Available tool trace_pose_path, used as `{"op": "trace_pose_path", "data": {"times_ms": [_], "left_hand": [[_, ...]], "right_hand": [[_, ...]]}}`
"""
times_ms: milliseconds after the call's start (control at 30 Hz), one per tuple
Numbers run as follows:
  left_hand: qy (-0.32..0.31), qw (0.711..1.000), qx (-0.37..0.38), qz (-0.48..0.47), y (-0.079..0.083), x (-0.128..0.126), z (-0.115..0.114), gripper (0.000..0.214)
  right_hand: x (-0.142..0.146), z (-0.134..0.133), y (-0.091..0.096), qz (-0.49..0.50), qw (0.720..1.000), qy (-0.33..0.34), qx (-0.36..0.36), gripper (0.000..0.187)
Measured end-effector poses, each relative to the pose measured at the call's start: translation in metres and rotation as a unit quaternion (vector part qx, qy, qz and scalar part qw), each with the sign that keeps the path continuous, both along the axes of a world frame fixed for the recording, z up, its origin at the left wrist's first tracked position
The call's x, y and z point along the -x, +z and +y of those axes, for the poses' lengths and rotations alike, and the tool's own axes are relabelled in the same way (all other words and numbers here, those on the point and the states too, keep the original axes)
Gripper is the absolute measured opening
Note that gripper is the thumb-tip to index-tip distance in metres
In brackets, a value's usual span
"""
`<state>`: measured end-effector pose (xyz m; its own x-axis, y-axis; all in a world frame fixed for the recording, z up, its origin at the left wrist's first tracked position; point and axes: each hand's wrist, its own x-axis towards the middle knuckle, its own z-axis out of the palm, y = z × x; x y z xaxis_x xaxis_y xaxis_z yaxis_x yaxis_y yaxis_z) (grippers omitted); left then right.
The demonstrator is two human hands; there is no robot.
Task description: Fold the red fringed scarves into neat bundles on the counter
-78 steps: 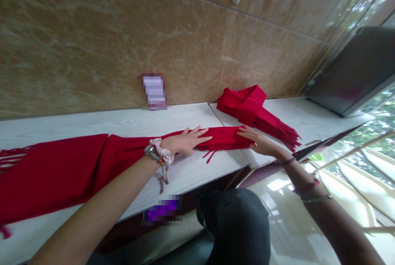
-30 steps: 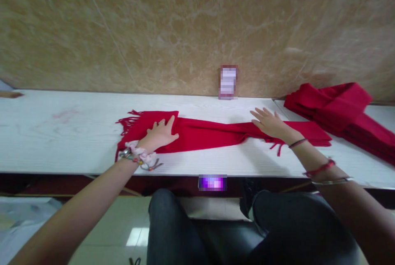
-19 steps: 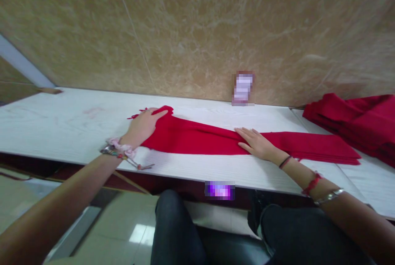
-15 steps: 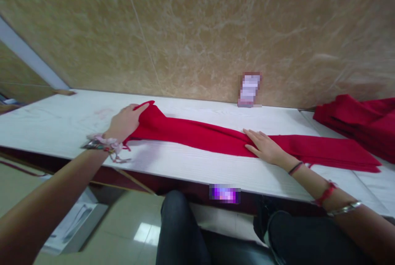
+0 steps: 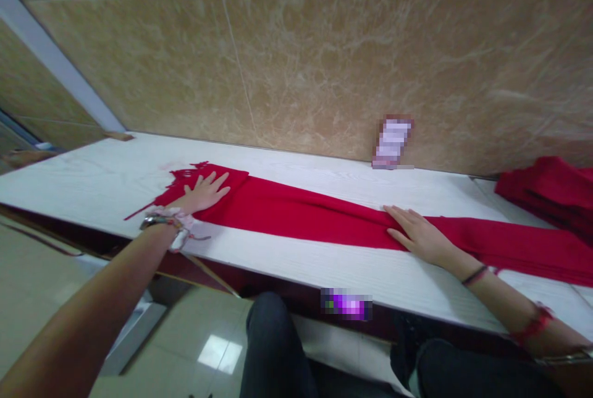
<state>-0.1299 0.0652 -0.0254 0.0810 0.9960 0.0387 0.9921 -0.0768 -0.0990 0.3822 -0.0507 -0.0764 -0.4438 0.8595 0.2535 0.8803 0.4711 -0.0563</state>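
Note:
A long red scarf (image 5: pixel 306 209) lies folded lengthwise across the white tabletop, with ragged fringe at its left end. My left hand (image 5: pixel 204 193) rests flat on the cloth near that fringe, fingers spread. Farther right, my right hand (image 5: pixel 419 234) presses on the scarf's middle part, palm down and fingers stretched out. Neither hand grips the fabric. To the right of my right hand the scarf runs on in stacked layers.
More red cloth (image 5: pixel 546 194) is heaped at the right end of the white table (image 5: pixel 278 253). A blurred-out phone-like object (image 5: pixel 393 141) leans against the tiled wall (image 5: pixel 324 64). Another blurred item (image 5: pixel 347 304) is at the front edge. A white box (image 5: pixel 134 336) stands on the floor.
My left hand has gone from holding the scarf's raised left end to lying flat on it, and the fringe now shows. My right hand stays on the cloth. The view has shifted slightly.

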Motion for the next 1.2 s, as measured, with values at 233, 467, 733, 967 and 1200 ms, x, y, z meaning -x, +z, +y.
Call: {"op": "trace_pose_path", "data": {"times_ms": [233, 467, 733, 967, 1200], "left_hand": [[-0.263, 0.965, -0.012, -0.016, 0.005, -0.104, -0.001, 0.049], [-0.358, 0.922, 0.130, -0.063, 0.012, -0.131, 0.034, 0.053], [-0.371, 0.926, 0.019, -0.066, 0.031, -0.108, 0.005, 0.020], [-0.269, 0.961, -0.062, 0.001, -0.006, -0.096, -0.036, 0.034], [-0.223, 0.962, -0.140, 0.076, 0.005, -0.099, -0.021, 0.032]], "right_hand": [[-0.002, 0.001, 0.019, 0.038, 0.999, 0.005, -0.012, 0.043], [-0.006, -0.002, 0.028, 0.089, 0.996, -0.025, -0.019, 0.018], [-0.005, -0.023, 0.035, 0.095, 0.993, 0.064, -0.036, 0.020], [-0.032, -0.030, 0.029, 0.056, 0.996, 0.063, 0.010, 0.034], [-0.054, -0.033, 0.028, 0.041, 0.996, 0.073, 0.032, 0.041]]}}
